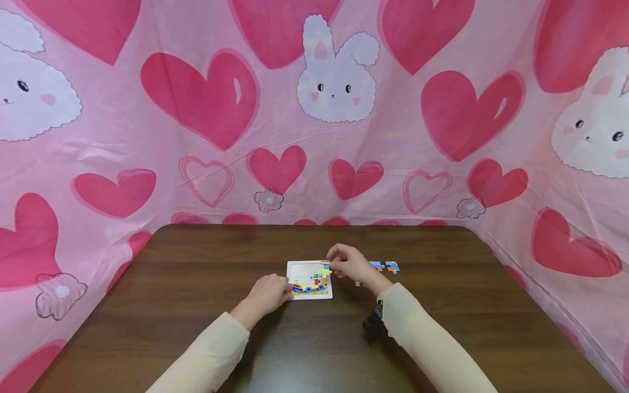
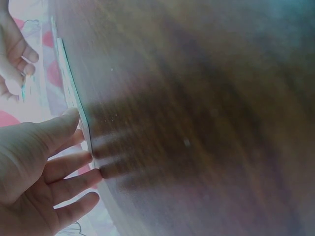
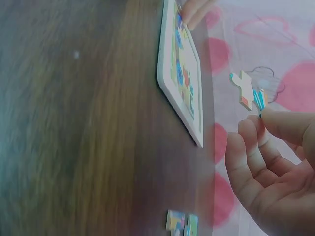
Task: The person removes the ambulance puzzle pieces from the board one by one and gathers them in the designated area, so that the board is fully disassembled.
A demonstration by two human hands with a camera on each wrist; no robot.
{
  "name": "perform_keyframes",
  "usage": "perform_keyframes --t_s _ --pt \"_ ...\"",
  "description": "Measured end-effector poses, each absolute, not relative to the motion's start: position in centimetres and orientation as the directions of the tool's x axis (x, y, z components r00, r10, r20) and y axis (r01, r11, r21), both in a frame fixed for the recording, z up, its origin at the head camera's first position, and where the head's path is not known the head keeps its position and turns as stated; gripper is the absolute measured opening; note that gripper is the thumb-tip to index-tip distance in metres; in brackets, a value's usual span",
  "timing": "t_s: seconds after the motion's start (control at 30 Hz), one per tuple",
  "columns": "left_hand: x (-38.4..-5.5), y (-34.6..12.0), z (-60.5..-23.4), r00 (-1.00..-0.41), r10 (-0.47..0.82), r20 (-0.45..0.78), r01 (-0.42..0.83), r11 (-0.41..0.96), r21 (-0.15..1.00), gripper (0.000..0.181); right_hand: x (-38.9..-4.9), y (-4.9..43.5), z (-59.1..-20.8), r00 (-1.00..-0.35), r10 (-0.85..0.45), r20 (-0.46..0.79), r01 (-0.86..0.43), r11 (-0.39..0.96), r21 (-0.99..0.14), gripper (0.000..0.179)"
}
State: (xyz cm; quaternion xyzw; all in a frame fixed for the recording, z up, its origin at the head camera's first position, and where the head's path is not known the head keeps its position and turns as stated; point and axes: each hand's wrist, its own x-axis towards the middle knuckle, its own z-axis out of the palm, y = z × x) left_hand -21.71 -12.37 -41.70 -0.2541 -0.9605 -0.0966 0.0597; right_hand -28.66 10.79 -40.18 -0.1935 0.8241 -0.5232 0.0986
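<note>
A white-framed jigsaw puzzle tray point(image 1: 309, 263) lies on the table, with a colourful vehicle picture along its lower part. My left hand point(image 1: 269, 293) holds the tray's left edge, thumb and fingers against the frame; the left wrist view shows this hand point(image 2: 44, 172) along the thin tray edge point(image 2: 74, 88). Above the tray's right side, my right hand point(image 1: 350, 263) pinches a jigsaw piece point(image 1: 324, 268) between thumb and fingertips. In the right wrist view the piece point(image 3: 244, 90) is raised and tilted, clear of the tray point(image 3: 172, 88), beyond the right hand's point(image 3: 275, 172) fingertips.
Loose jigsaw pieces point(image 1: 392, 267) lie on the brown wooden table point(image 1: 442, 305) right of the tray, some partly behind the right hand. A pink cloth point(image 1: 216, 180) with hearts and rabbits hangs around the table's back and sides.
</note>
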Motion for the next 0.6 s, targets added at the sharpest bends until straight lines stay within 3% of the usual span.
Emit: perform_keyframes --t_s 0.6 --pt "-21.8 -12.4 -41.9 -0.841 0.504 0.199 0.531 0.838 0.124 0.011 -29.1 15.6 -39.3 -0.927 -0.371 0.061 -0.206 0.365 -0.908 0.017"
